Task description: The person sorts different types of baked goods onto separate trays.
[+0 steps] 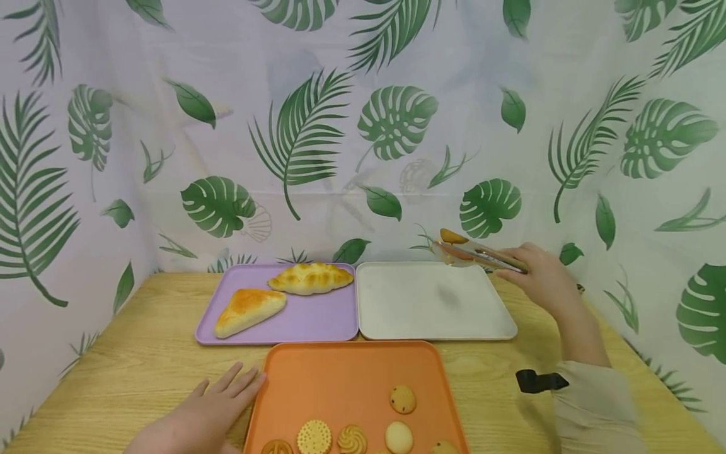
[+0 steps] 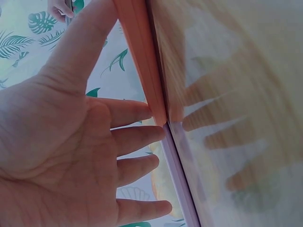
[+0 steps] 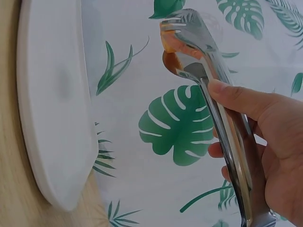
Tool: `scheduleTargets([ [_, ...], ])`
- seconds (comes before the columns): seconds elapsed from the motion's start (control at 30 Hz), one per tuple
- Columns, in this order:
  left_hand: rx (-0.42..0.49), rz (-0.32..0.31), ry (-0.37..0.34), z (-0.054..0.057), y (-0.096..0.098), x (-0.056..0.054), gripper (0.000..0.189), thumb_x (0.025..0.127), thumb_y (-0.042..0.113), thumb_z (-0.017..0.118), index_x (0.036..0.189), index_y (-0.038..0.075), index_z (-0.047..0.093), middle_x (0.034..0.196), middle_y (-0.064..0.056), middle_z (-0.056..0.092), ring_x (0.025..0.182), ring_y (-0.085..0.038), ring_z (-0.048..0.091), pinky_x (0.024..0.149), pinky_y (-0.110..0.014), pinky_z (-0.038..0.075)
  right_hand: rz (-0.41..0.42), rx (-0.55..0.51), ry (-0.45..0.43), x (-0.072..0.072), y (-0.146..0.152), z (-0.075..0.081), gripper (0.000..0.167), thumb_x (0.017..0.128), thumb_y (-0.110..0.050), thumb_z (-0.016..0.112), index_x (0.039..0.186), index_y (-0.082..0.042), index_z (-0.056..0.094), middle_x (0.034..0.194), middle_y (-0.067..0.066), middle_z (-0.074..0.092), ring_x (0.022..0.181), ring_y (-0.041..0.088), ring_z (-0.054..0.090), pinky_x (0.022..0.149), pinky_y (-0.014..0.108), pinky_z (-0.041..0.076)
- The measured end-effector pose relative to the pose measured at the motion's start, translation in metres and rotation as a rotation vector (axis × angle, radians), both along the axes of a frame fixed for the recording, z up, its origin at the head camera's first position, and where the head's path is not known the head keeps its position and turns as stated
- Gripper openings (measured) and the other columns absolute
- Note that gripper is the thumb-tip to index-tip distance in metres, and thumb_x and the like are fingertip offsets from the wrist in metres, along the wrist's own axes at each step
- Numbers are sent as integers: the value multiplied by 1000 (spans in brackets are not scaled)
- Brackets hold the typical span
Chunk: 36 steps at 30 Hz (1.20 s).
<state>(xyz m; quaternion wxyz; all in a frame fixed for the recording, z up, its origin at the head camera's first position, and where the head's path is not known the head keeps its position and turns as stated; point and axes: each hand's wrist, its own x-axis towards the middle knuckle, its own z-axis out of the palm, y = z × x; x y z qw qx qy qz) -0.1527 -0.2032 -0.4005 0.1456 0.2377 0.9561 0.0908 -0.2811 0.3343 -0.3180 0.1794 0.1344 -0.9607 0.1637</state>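
Observation:
My right hand (image 1: 541,277) grips metal tongs (image 3: 232,142), raised above the white tray (image 1: 397,331) at its right rear. Orange-brown colour shows at the tongs' tips; I cannot tell whether this is food or a reflection. In the head view, my left hand (image 1: 204,407) lies at the left edge of the orange tray (image 1: 346,372). Its fingers are extended, with fingertips at the rim, as the left wrist view also shows. Cookies sit on the orange tray's near half, among them a round dotted one (image 1: 314,437), a swirled one (image 1: 352,439) and a plain one (image 1: 399,437).
Behind the orange tray, a purple tray (image 1: 317,325) stands beside the white one. It carries a triangular pastry (image 1: 249,310) and a long braided bread (image 1: 310,279). The wooden table (image 1: 142,353) meets a leaf-printed cloth (image 1: 317,208) at the back and sides.

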Motion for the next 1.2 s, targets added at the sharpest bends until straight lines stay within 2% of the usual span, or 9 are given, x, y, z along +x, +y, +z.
scheduleTargets([
  [0.3, 4, -26, 17, 0, -1, 0, 111, 67, 65, 73, 151, 5, 34, 157, -15, 35, 145, -45, 24, 101, -76, 29, -104, -33, -77, -15, 10, -8, 59, 93, -49, 59, 132, -5, 58, 110, 18, 58, 87, 33, 56, 68, 44, 43],
  [0.57, 9, -24, 9, 0, -3, 1, 111, 67, 66, 72, 151, 4, 34, 157, -16, 34, 145, -46, 24, 100, -76, 30, -149, -19, -121, -29, 19, -23, 60, 95, -47, 58, 134, -2, 54, 114, 22, 57, 92, 38, 58, 70, 49, 46],
  [0.63, 7, -29, 11, 0, -4, 1, 112, 67, 67, 71, 151, 4, 33, 157, -16, 34, 145, -46, 24, 100, -76, 30, -157, -12, -135, -31, 21, -27, 58, 95, -45, 58, 134, -2, 55, 118, 26, 56, 98, 43, 57, 74, 55, 47],
  [0.67, 8, -31, 12, 0, -4, 1, 113, 67, 68, 71, 151, 4, 33, 157, -16, 34, 145, -46, 24, 100, -76, 30, -160, -14, -149, -32, 22, -29, 58, 95, -44, 59, 134, -1, 54, 123, 28, 55, 106, 47, 56, 79, 59, 46],
  [0.73, 9, -37, 14, 1, -4, 1, 114, 66, 69, 70, 151, 3, 33, 157, -17, 33, 145, -47, 24, 100, -76, 30, -169, -20, -183, -33, 24, -32, 60, 95, -45, 59, 135, -1, 53, 134, 33, 49, 121, 54, 46, 90, 67, 41],
  [0.8, 13, -35, 9, 1, -3, 2, 114, 66, 69, 70, 151, 3, 32, 157, -17, 33, 145, -47, 24, 100, -76, 30, -177, -20, -216, -34, 27, -35, 63, 95, -48, 58, 136, 0, 52, 140, 36, 42, 128, 58, 37, 97, 70, 37],
  [0.87, 17, -31, 5, 2, -3, 2, 114, 66, 69, 71, 151, 3, 32, 157, -17, 33, 145, -47, 24, 100, -76, 29, -181, -16, -238, -34, 30, -38, 66, 94, -49, 58, 137, 1, 51, 142, 36, 41, 129, 58, 35, 98, 70, 36],
  [0.97, 22, -22, -2, 4, -2, 3, 114, 66, 68, 71, 151, 3, 33, 157, -16, 33, 145, -46, 23, 101, -76, 28, -182, 0, -258, -35, 34, -44, 69, 94, -49, 59, 138, 3, 49, 139, 36, 43, 124, 57, 41, 95, 68, 39],
  [1.2, 14, -20, 3, 4, 0, 3, 113, 67, 69, 71, 151, 4, 33, 157, -16, 34, 145, -46, 24, 101, -76, 28, -197, 18, -341, -42, 44, -61, 67, 95, -43, 59, 141, 5, 46, 139, 36, 42, 121, 57, 43, 93, 67, 42],
])
